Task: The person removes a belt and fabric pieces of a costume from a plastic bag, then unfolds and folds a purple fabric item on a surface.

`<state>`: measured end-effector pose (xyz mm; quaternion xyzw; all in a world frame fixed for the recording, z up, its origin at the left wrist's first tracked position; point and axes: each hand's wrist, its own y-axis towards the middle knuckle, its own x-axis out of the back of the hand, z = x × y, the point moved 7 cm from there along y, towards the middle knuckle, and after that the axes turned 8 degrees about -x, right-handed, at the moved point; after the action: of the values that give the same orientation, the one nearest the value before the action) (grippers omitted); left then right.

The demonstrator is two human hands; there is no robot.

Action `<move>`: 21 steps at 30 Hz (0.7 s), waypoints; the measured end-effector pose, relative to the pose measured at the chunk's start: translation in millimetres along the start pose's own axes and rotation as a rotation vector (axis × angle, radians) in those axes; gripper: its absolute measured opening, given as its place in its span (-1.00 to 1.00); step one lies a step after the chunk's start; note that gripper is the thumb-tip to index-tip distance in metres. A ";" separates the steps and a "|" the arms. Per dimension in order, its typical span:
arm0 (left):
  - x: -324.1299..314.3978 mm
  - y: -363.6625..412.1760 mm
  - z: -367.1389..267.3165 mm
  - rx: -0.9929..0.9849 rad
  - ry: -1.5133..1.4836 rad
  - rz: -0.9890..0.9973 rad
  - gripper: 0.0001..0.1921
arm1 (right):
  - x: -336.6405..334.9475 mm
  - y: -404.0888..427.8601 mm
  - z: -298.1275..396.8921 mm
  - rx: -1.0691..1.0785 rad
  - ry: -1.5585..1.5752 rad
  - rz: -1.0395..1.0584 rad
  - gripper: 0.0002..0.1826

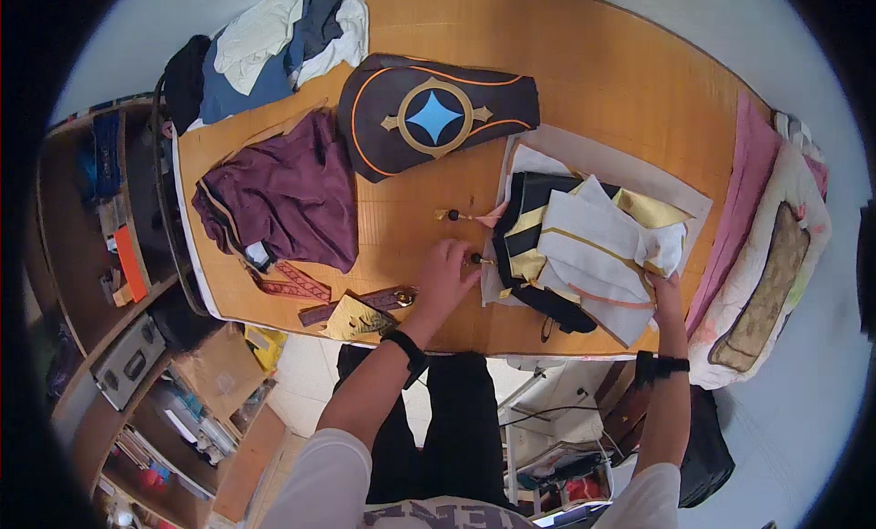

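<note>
A folded white garment with gold and black parts lies on a translucent plastic sheet, right of centre on the wooden table. At its right edge, my right hand touches the bunched white cloth; its fingertips are partly hidden, so a grip is unclear. My left hand hovers or rests just left of the garment, fingers apart, beside a black bead on the garment's trim. Another black bead with a gold end lies above it. Below my left hand are a patterned strap and a gold piece.
A dark panel with a blue star emblem lies at the back, and a maroon garment at left. Piled clothes occupy the back left corner. Folded pink fabric and a quilted item line the right edge. Shelves stand left.
</note>
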<state>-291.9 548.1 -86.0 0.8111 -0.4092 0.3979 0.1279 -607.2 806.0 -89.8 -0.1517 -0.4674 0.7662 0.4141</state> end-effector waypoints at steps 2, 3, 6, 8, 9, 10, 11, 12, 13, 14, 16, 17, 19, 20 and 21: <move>-3.5 -5.7 12.6 0.000 -0.019 0.008 -0.72 | -1.6 -13.3 10.7 0.008 -0.066 -0.067 -0.51; -8.2 -5.6 15.0 -0.011 -0.055 0.021 -0.77 | -3.5 -26.7 21.1 0.018 -0.081 -0.068 -0.51; -4.7 -0.1 26.2 0.087 -0.037 0.098 -0.87 | -27.4 -88.2 62.3 0.200 -0.257 -0.179 -0.51; 0.5 -0.5 35.8 0.076 -0.034 0.116 -0.87 | -77.3 -145.6 103.1 0.257 -0.381 -0.182 -0.60; -1.8 1.0 35.0 0.055 -0.049 0.150 -0.88 | -104.0 -175.3 125.2 0.296 -0.443 -0.142 -0.65; 4.7 4.5 33.3 0.053 -0.057 0.126 -0.88 | -112.2 -198.6 128.6 0.367 -0.508 -0.072 -0.65; 6.4 8.3 31.2 0.084 -0.092 0.156 -0.87 | -120.4 -219.7 134.5 0.437 -0.575 -0.008 -0.64; 12.3 6.8 35.4 0.125 -0.105 0.197 -0.86 | -157.5 -241.2 152.9 0.569 -0.698 0.166 -0.65; 11.3 16.2 27.5 0.108 -0.134 0.176 -0.86 | -190.7 -269.0 176.4 0.700 -0.850 0.309 -0.66; 9.3 26.1 18.7 0.090 -0.192 0.168 -0.86 | -206.3 -277.9 182.8 0.594 -0.823 0.426 -0.62; 38.0 14.8 36.2 0.122 -0.196 0.169 -0.86 | -249.7 -287.0 191.6 0.498 -0.739 0.623 -0.58; 55.0 9.6 44.6 0.140 -0.195 0.169 -0.86 | -279.0 -298.1 207.0 0.568 -0.759 0.779 -0.55; 61.5 24.4 38.4 0.116 -0.283 0.149 -0.86 | -294.7 -311.2 221.8 0.652 -0.843 0.881 -0.53; 58.3 38.5 28.1 0.086 -0.352 0.135 -0.86 | -282.5 -296.7 245.1 0.654 -0.834 0.736 -0.52; 72.7 25.9 44.2 0.121 -0.338 0.139 -0.86 | -274.4 -268.4 257.2 0.648 -0.749 0.679 -0.52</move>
<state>-262.5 467.4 -63.2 0.8424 -0.4550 0.2879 -0.0194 -466.7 500.1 226.7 0.1217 -0.2495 0.9605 -0.0214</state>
